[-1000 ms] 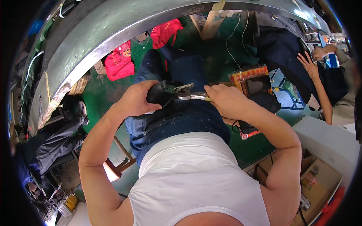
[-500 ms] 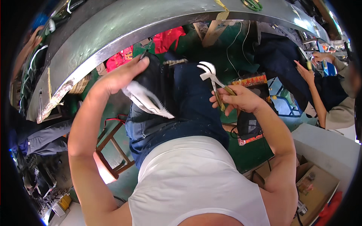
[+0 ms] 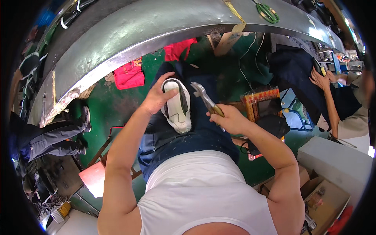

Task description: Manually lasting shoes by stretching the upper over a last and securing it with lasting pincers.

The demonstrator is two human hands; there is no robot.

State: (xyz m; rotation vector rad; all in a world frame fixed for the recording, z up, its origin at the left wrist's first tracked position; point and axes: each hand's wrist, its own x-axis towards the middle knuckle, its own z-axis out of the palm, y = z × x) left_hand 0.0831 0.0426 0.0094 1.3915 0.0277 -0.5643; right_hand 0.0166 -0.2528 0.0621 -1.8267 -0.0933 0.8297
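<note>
An unfinished shoe [image 3: 179, 113] with a white underside and a dark edge rests over my lap, bottom facing up. My left hand [image 3: 158, 96] is closed around its far-left side, the thumb pressed on the white underside. To the right of the shoe, my right hand [image 3: 230, 117] grips lasting pincers [image 3: 207, 98] by their brass-coloured handles. The metal head of the pincers points up and left, close beside the shoe but seemingly apart from it. Whether the jaws meet is hard to make out.
A long grey metal bench [image 3: 156, 21] curves across the far side, with green-handled scissors [image 3: 268, 13] on it. Red cloth [image 3: 129, 74] lies on the green floor. At right are a blue crate [image 3: 295, 109] and a co-worker's hand [image 3: 321, 80]; a cardboard box [image 3: 327, 205] stands lower right.
My left hand has brought the shoe right and turned its underside up over my lap. The pincers have swung left toward the shoe, and their spread handles have come together.
</note>
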